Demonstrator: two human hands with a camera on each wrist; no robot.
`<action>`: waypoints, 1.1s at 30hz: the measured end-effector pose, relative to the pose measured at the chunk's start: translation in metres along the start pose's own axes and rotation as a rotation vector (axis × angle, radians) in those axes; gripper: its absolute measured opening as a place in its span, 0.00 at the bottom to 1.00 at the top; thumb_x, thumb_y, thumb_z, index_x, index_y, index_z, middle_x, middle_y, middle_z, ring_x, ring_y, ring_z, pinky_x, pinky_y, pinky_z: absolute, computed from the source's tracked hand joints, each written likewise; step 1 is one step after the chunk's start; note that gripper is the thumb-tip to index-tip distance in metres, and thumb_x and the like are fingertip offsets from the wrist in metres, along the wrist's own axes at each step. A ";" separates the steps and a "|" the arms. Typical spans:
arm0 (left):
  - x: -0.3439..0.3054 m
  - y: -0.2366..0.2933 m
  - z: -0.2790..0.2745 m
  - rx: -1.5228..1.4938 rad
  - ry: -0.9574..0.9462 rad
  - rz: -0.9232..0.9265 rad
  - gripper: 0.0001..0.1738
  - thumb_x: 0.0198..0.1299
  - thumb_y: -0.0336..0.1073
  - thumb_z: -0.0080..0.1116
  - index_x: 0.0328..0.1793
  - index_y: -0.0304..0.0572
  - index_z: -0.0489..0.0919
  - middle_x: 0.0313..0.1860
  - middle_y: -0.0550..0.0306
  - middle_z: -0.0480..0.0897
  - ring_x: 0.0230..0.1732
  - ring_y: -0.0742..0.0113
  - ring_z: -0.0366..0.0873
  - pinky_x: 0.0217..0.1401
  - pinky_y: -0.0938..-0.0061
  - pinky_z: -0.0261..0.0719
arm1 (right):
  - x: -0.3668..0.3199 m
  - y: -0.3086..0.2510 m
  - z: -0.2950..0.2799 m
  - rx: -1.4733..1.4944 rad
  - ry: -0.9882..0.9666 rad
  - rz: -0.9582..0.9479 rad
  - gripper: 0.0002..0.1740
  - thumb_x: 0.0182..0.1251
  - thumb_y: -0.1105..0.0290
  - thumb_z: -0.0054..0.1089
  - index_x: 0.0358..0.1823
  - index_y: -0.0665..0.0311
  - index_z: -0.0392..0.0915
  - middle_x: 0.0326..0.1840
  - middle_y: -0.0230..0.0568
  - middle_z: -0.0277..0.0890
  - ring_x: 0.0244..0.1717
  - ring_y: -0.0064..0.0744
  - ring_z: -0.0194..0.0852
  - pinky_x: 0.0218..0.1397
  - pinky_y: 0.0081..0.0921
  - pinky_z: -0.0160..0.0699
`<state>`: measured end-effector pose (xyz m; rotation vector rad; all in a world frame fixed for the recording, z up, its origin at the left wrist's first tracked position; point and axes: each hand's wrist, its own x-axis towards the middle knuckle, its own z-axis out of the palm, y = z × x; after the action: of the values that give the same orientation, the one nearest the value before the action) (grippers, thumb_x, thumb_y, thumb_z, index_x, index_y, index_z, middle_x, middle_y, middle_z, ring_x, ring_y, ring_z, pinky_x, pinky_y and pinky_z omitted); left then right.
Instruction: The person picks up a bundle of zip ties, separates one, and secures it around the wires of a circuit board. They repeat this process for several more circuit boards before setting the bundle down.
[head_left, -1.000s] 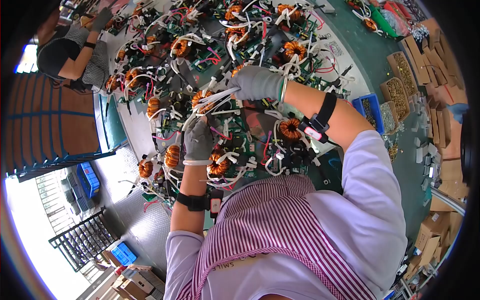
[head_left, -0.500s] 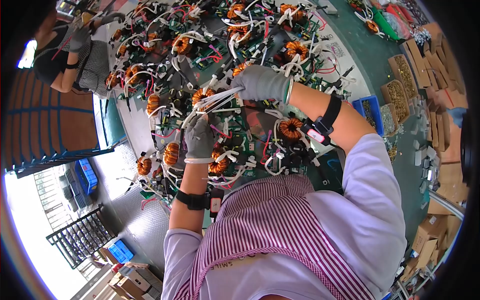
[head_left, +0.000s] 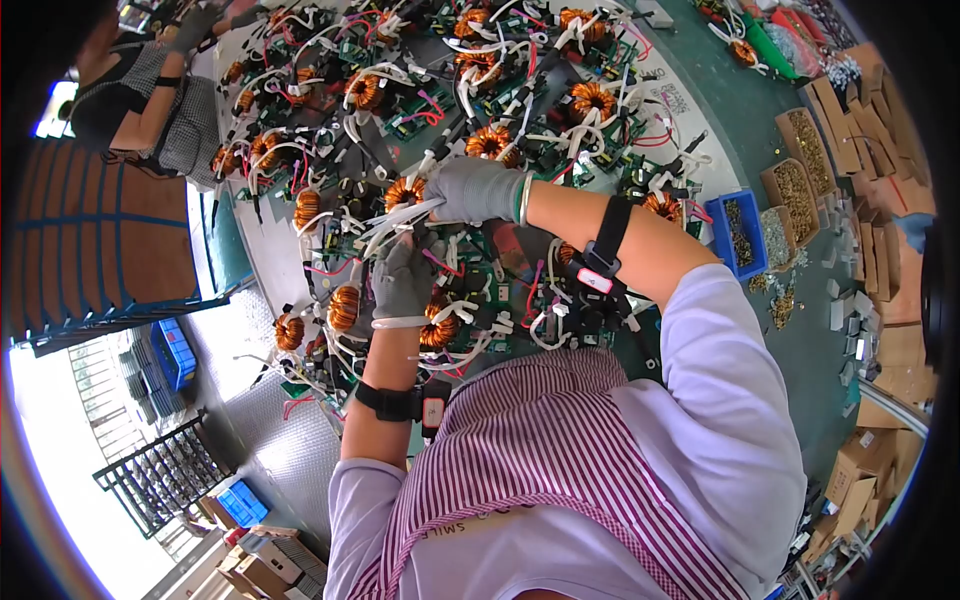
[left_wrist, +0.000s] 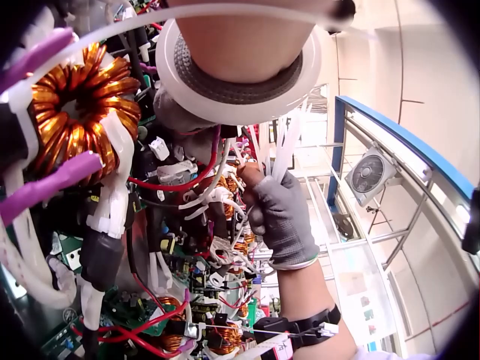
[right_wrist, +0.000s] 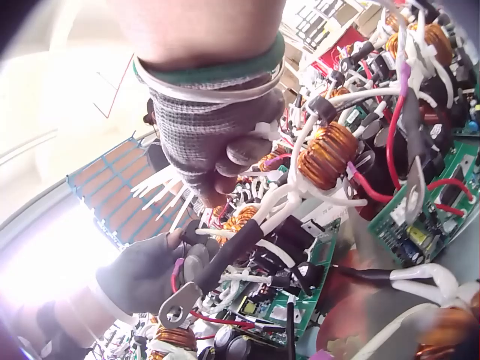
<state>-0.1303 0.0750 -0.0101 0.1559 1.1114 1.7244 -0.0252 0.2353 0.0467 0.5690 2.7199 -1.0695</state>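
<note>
My right hand (head_left: 478, 190), in a grey glove, grips a bundle of thin white cable ties (head_left: 398, 225) that fan out toward the left. In the left wrist view the ties (left_wrist: 285, 142) stick up from its fist. My left hand (head_left: 400, 280), gloved too, is just below the bundle with its fingers curled. In the right wrist view those fingers pinch a white wire (right_wrist: 214, 232) beside a black-sleeved lead (right_wrist: 232, 259) with a ring terminal (right_wrist: 178, 304). A copper-wound toroid coil (head_left: 405, 193) sits just behind the ties. Green circuit boards (right_wrist: 315, 289) lie underneath.
More copper coils (head_left: 592, 100), boards and white leads crowd the table. To the right stand a blue bin (head_left: 737, 232) and cardboard boxes of small metal parts (head_left: 795, 205). Another person (head_left: 150, 110) works at the far left, near a brown rack (head_left: 100, 240).
My right hand has moved left and slightly nearer to me with the cable ties, closer to my left hand. The left hand has stayed almost in place.
</note>
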 end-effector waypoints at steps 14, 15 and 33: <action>-0.006 0.012 0.008 1.040 -0.046 0.848 0.04 0.58 0.26 0.47 0.39 0.36 0.72 0.31 0.53 0.80 0.26 0.74 0.76 0.27 0.82 0.72 | -0.017 0.007 -0.002 0.999 -0.109 0.263 0.15 0.59 0.59 0.58 0.37 0.64 0.75 0.10 0.24 0.62 0.06 0.12 0.51 0.07 0.13 0.47; -0.004 0.018 0.012 1.150 -0.096 0.873 0.04 0.57 0.26 0.48 0.38 0.37 0.73 0.30 0.54 0.80 0.25 0.73 0.76 0.27 0.81 0.72 | -0.018 0.007 0.000 1.066 -0.101 0.261 0.15 0.59 0.59 0.57 0.37 0.64 0.76 0.10 0.23 0.62 0.06 0.12 0.51 0.07 0.12 0.47; -0.006 0.040 0.023 1.515 -0.208 0.735 0.08 0.47 0.29 0.55 0.36 0.45 0.78 0.32 0.51 0.78 0.33 0.51 0.76 0.33 0.64 0.74 | -0.027 -0.001 0.006 1.324 -0.014 0.272 0.16 0.54 0.61 0.63 0.34 0.65 0.71 0.16 0.31 0.70 0.06 0.12 0.54 0.06 0.13 0.48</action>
<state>-0.1413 0.0825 0.0347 1.7809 2.1154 0.9614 -0.0012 0.2227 0.0510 0.9781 1.4672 -2.6039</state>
